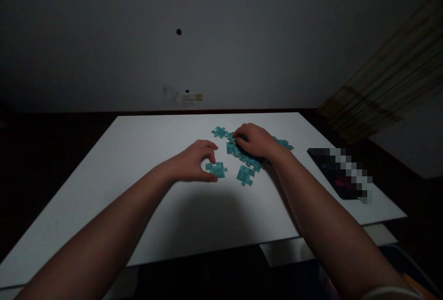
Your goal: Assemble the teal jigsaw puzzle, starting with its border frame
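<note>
Teal jigsaw pieces lie on a white table. My left hand rests on the tabletop with thumb and fingers spread around one teal piece; whether it touches the piece is hard to tell. My right hand reaches over a heap of overlapping teal pieces, its fingertips bent down onto the heap's left part. What its fingers hold, if anything, is hidden. A loose piece lies beyond the left hand, and another lies on the near side of the heap.
A dark flat object, partly pixelated, lies near the right edge of the white table. Behind the table stands a grey wall with sockets. A striped curtain hangs at the right.
</note>
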Demonstrator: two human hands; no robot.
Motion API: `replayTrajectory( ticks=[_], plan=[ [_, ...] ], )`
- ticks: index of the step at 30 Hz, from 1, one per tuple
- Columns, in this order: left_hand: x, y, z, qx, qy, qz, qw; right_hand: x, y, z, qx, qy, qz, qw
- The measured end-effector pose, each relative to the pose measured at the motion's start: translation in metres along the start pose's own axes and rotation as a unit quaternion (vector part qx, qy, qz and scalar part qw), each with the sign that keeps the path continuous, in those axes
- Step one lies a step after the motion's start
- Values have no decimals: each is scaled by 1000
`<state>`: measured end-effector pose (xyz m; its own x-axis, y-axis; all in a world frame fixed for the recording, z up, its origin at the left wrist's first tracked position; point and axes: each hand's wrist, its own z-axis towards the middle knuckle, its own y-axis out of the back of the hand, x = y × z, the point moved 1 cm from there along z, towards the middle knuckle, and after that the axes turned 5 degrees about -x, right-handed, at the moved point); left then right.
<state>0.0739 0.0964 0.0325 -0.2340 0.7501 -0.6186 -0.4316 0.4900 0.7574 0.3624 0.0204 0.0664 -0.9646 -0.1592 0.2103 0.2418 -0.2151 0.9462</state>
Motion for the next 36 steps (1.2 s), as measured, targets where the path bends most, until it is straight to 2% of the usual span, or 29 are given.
replayTrajectory(
  ticks=[7, 11, 15, 19, 22, 28, 32, 36],
  plan=[
    [-5, 1, -4, 30, -3, 4, 1000, -7, 11, -2, -15, -7, -7, 1000],
    [-14, -1, -4, 19, -9, 36, 999, -7, 9, -1, -22, -21, -21, 999],
    [-41, -16, 0, 9, -78, 73, 994, -4, 8, 0, -27, -23, -21, 999],
    [-60, -40, 0, 29, -127, 117, 985, 0, 10, 1, -16, -20, -18, 1000],
    [-60, -47, 0, 45, -137, 121, 982, 3, 11, 1, -13, -19, -15, 1000],
    [-53, -39, 4, 41, -142, 42, 988, 5, 10, 1, -18, -23, -14, 999],
    [-49, -41, 2, 40, -122, 1, 992, 6, 10, 2, -5, -19, -20, 1000],
    [-47, -45, -1, 64, -112, -11, 992, -1, 13, 1, 0, -29, -41, 999]
  ],
)
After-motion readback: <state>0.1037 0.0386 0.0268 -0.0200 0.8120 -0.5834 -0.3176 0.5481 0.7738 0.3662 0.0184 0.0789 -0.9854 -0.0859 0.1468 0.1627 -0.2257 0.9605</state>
